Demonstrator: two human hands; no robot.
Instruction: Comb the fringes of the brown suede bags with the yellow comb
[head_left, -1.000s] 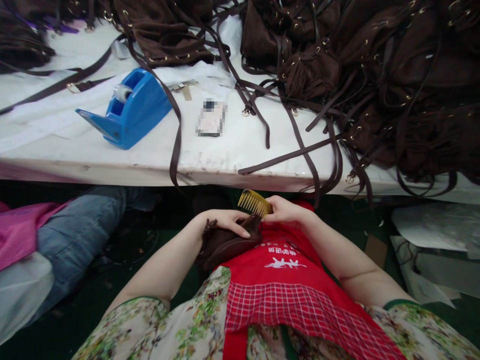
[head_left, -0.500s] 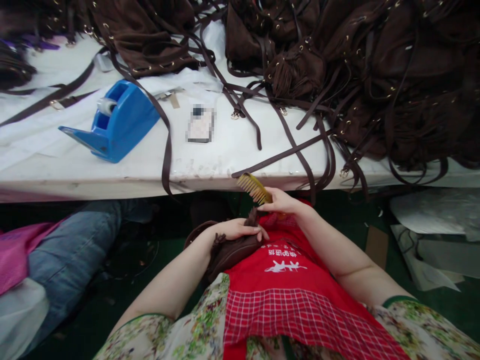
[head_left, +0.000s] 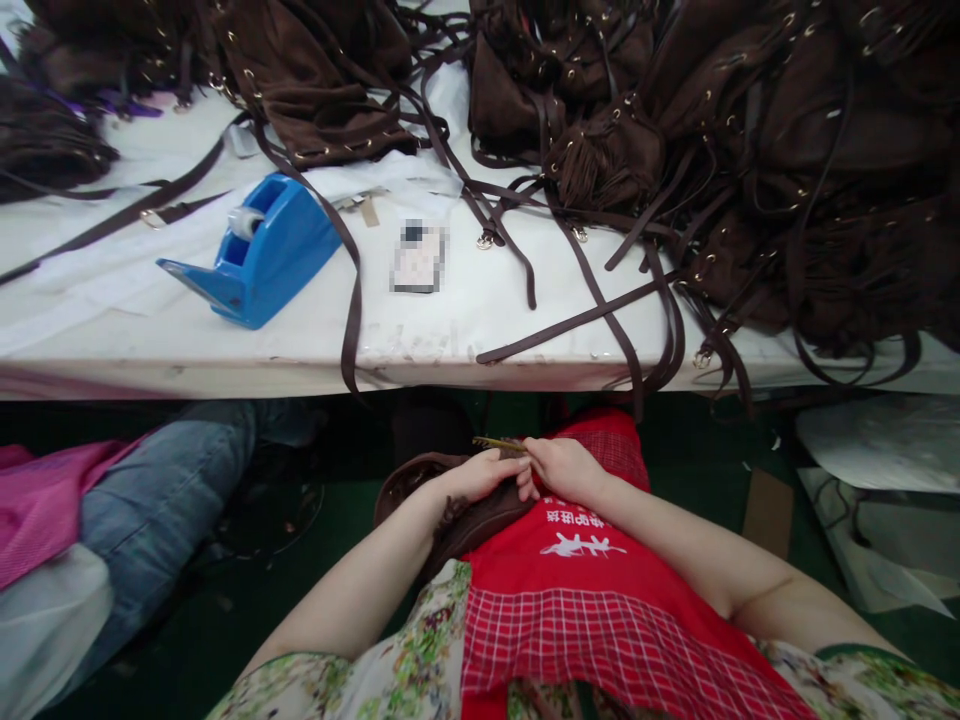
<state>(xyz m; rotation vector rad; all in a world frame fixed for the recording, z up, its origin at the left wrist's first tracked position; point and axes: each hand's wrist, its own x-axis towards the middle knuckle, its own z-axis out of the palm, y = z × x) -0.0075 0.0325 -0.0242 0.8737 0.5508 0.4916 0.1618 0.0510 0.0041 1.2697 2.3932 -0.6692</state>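
Note:
A dark brown bag point(head_left: 480, 525) lies on my lap against the red apron. My left hand point(head_left: 484, 474) rests on the bag, its fingers closed around a brown fringe tassel point(head_left: 512, 452) that is mostly covered. In my right hand point(head_left: 564, 468) is a yellow comb point(head_left: 495, 443), seen almost edge-on over the tassel. Both hands meet, with fingertips touching or nearly so; the comb's teeth are hard to make out.
Ahead stands a white table point(head_left: 442, 345) heaped with brown bags point(head_left: 600, 150) and straps, some hanging over the edge. A blue tape dispenser point(head_left: 277, 260) and a blurred-out phone-like item point(head_left: 418, 262) lie on it. Another person's jeans-clad leg point(head_left: 172, 510) is at left.
My right hand has brought the comb down from above the tassel to beside my left hand, turning it nearly flat. The view has shifted slightly left.

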